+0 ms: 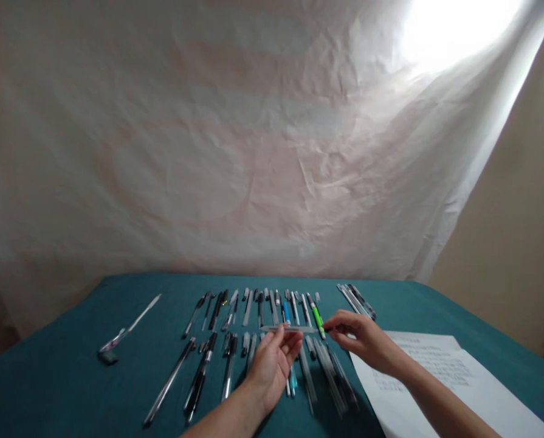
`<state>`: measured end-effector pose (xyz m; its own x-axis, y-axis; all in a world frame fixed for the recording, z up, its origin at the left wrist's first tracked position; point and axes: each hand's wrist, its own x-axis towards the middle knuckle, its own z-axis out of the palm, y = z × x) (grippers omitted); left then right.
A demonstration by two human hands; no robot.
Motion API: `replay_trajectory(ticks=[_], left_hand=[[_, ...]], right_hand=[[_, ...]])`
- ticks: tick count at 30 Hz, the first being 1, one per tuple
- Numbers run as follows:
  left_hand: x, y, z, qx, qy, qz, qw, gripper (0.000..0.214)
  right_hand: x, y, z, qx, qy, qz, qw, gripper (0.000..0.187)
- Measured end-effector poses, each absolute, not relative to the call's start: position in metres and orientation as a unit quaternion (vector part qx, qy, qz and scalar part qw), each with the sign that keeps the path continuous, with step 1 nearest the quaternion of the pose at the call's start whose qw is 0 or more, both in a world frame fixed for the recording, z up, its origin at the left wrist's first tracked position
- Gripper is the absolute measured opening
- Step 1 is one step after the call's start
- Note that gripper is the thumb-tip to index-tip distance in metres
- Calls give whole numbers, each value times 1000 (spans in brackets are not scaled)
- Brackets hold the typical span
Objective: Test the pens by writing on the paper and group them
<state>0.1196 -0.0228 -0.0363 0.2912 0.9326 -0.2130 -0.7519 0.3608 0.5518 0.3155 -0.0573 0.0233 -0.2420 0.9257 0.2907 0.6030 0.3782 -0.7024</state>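
Both my hands hold one clear pen point(288, 329) level above rows of pens on a teal table point(71, 377). My left hand point(272, 362) pinches the pen near its left end with thumb and fingers. My right hand point(363, 337) pinches its right tip, close to a green pen point(318, 319) lying in the back row. Several dark and clear pens point(235, 316) lie side by side under and around my hands.
A printed white sheet point(440, 377) lies at the right, under my right forearm. Three pens point(357, 300) lie apart at the back right. A lone clear pen and a small dark cap point(109, 356) lie at the left. A creased white cloth point(235, 140) hangs behind.
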Motion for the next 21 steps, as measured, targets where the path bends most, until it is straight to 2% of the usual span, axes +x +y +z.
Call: replay_trajectory(ticks=[21], left_hand=[[122, -28, -31, 210, 256, 529, 781, 7]], right_hand=[[300, -59, 20, -500, -755, 179, 384, 11]])
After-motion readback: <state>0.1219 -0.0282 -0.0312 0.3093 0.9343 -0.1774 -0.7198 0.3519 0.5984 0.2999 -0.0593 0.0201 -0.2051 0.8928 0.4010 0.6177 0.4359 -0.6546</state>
